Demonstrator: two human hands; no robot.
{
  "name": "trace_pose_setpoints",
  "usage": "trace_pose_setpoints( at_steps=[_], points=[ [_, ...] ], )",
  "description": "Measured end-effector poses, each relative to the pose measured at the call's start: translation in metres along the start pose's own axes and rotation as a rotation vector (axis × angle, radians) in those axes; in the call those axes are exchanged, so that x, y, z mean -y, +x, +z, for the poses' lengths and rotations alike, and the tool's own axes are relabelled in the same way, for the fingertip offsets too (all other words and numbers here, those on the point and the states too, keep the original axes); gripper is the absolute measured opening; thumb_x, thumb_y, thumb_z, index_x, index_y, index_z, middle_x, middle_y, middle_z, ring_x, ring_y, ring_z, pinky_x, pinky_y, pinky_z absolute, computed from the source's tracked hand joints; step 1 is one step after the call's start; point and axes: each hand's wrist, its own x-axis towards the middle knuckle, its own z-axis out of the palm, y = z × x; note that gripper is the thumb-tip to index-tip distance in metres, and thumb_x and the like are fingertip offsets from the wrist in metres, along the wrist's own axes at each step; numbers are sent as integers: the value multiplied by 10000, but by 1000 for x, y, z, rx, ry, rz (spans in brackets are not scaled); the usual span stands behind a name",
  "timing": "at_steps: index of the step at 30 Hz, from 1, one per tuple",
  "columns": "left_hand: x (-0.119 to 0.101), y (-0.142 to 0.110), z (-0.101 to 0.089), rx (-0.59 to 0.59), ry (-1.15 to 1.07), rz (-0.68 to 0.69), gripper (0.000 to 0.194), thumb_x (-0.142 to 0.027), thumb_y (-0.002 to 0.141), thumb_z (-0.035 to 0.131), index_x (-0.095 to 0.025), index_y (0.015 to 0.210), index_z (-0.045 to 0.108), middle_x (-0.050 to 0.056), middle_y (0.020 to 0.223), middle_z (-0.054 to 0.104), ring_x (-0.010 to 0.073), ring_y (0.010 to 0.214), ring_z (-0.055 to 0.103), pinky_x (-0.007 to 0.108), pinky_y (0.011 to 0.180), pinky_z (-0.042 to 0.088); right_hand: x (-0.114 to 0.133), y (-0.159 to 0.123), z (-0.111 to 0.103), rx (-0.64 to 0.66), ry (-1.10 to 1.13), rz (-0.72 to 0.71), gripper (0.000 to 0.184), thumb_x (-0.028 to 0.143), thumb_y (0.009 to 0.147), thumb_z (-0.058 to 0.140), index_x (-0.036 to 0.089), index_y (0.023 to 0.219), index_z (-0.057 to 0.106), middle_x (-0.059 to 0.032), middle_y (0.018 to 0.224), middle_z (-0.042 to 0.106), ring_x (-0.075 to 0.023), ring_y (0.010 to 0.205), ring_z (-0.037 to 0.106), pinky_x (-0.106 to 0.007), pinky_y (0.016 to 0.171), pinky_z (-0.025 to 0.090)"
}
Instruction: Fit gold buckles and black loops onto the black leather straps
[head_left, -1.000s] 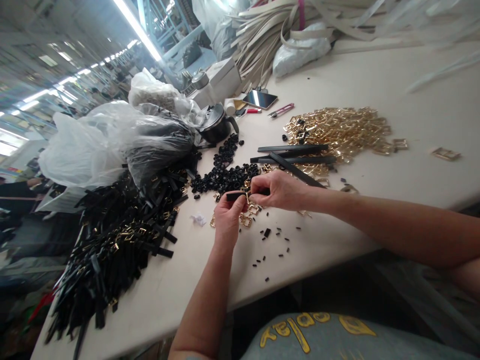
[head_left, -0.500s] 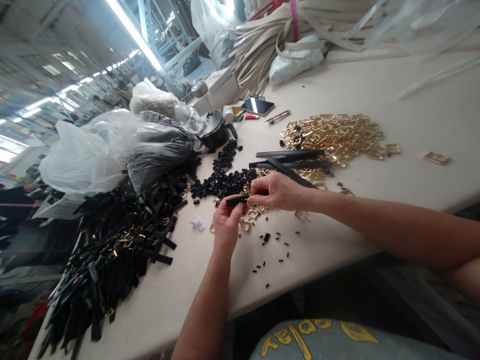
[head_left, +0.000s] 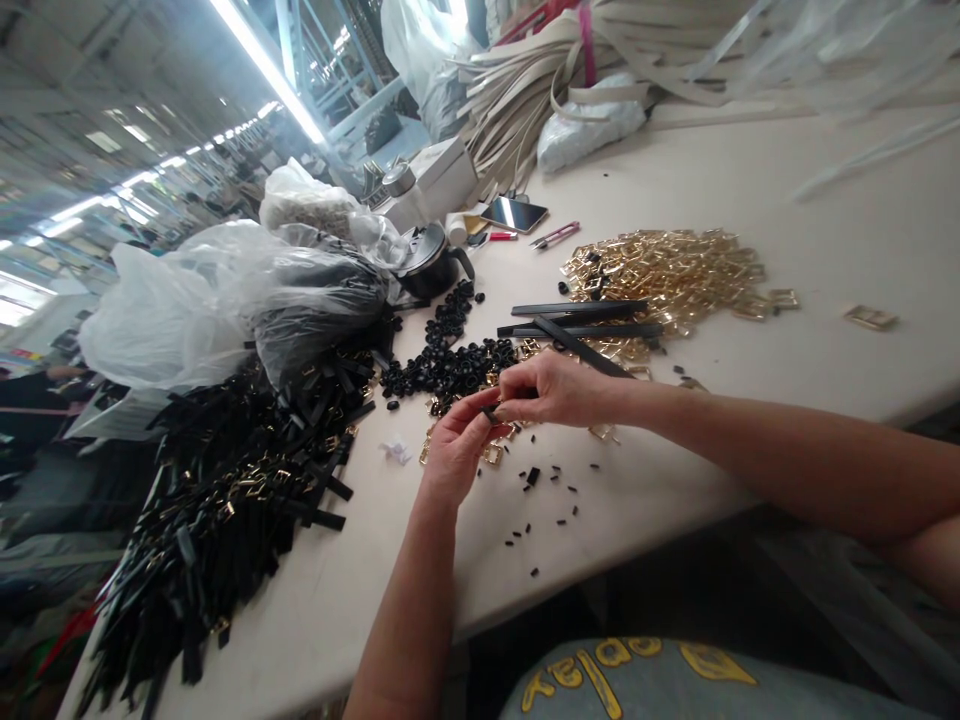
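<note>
My left hand [head_left: 459, 440] is closed, with thumb and fingers pinching a short black strap [head_left: 490, 412] whose end shows between both hands. Close against it, my right hand [head_left: 551, 388] has its fingers curled and its fingertips at the same strap. Most of the strap is hidden by the fingers. Just behind the hands lies a heap of small black loops [head_left: 457, 365]. Some gold buckles [head_left: 493, 454] lie under and beside the hands. Several longer black straps [head_left: 581, 330] rest beyond my right hand, in front of a large pile of gold buckles [head_left: 667, 270].
At the left lies a big heap of black straps with gold buckles [head_left: 217, 510], plastic bags [head_left: 225, 290] behind it. A black lidded pot [head_left: 429, 262], a phone [head_left: 514, 213] and pink thread snips [head_left: 556, 236] stand or lie farther back. Small black bits [head_left: 532, 476] are scattered near the table edge.
Both hands stay together at the strap. The strap end, earlier sticking out over my left fingers, has turned and is now mostly covered between the hands. The view has shifted slightly.
</note>
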Motion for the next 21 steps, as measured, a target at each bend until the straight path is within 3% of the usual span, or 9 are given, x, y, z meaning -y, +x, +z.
trace_pose_setpoints(
  at_steps=[7, 11, 17, 21],
  points=[
    [-8, -2, 0, -48, -17, -12, 336, -308, 580, 873, -187, 851, 716, 5, 786, 706, 97, 656, 648, 222, 657, 556, -4, 3, -4, 54, -5, -37, 316, 422, 848, 548, 163, 669, 577, 30, 553, 528, -88, 519, 442, -221, 508, 286],
    [-10, -2, 1, -124, 45, 25, 352, -301, 542, 888, -177, 822, 713, 11, 762, 708, 97, 628, 635, 218, 622, 542, -8, 6, -8, -53, -107, -99, 402, 465, 891, 491, 167, 624, 536, 39, 534, 467, -83, 518, 393, -229, 528, 266],
    [-2, 0, 3, -86, 46, -14, 379, -322, 548, 882, -176, 865, 731, 39, 807, 739, 128, 643, 667, 260, 650, 563, -10, 6, -7, -92, -247, -144, 392, 457, 895, 507, 166, 639, 566, 23, 561, 496, -89, 538, 379, -243, 541, 233],
    [-1, 0, 2, -54, 12, -41, 415, -331, 622, 843, -191, 994, 725, 71, 963, 750, 175, 768, 715, 290, 725, 575, -8, 5, -7, -91, -303, -131, 408, 462, 902, 507, 168, 623, 552, 22, 553, 493, -90, 531, 371, -247, 539, 215]
  ],
)
